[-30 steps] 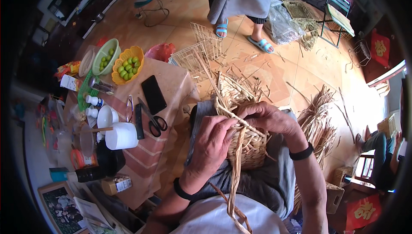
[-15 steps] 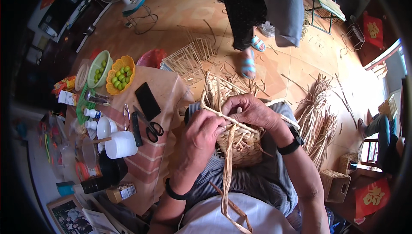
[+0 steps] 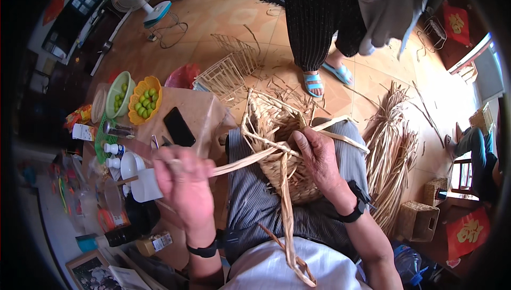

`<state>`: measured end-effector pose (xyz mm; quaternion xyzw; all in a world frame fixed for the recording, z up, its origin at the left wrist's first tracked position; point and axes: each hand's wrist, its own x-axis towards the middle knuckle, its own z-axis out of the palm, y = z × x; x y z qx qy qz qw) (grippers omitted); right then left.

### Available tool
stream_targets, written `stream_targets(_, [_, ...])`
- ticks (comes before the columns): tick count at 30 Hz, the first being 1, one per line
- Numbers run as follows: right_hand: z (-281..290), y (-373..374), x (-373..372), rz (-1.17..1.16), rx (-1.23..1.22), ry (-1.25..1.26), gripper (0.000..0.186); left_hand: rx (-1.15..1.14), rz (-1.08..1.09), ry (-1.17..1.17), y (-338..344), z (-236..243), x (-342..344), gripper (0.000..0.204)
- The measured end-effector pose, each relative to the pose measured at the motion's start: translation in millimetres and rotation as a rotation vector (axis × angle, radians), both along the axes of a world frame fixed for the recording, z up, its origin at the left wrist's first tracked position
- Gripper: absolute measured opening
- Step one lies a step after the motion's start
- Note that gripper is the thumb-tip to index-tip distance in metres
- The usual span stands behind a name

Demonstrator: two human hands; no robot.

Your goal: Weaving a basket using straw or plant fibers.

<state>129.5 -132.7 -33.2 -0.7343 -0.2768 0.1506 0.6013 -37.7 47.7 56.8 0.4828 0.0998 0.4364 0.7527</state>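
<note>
A partly woven straw basket (image 3: 301, 186) rests tilted on my lap, its opening facing up and away from me. My right hand (image 3: 322, 165) grips the near right part of its rim, thumb on top, fingers partly hidden. Out to the left, my left hand (image 3: 185, 186) is closed round a flat straw strand (image 3: 244, 163) drawn taut from the rim; motion blurs this hand. A twisted straw strand (image 3: 286, 210) hangs from the rim down over my lap. Another pale strand (image 3: 343, 138) lies across my right knee.
A cloth-covered table (image 3: 207, 109) at the left bears a phone (image 3: 179, 126), green fruit in a yellow basket (image 3: 158, 85), bottles and cups. Straw bundles (image 3: 391, 157) lie on the floor at right. Ahead stands a person in blue sandals (image 3: 314, 84), near a wire frame (image 3: 221, 77).
My left hand has moved from the rim out to the left, pulling a strand taut. My right hand has shifted slightly down the rim. The person ahead has moved and now stands facing me.
</note>
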Motion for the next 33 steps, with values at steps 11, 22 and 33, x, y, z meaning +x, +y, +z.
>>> stream_targets(11, [1, -1, -4, 0.023, -0.041, -0.034, 0.030, -0.040, 0.261, 0.170, 89, -48, -17, 0.008])
stream_targets(22, [14, -34, 10, 0.165, 0.440, 0.473, 0.013, 0.773, 0.539, 0.717, 118, -57, -37, 0.013])
stream_targets(33, [57, -8, 17, 0.249, 0.133, -0.092, 0.022, 0.624, -0.161, 0.572, -4, -62, -7, 0.019])
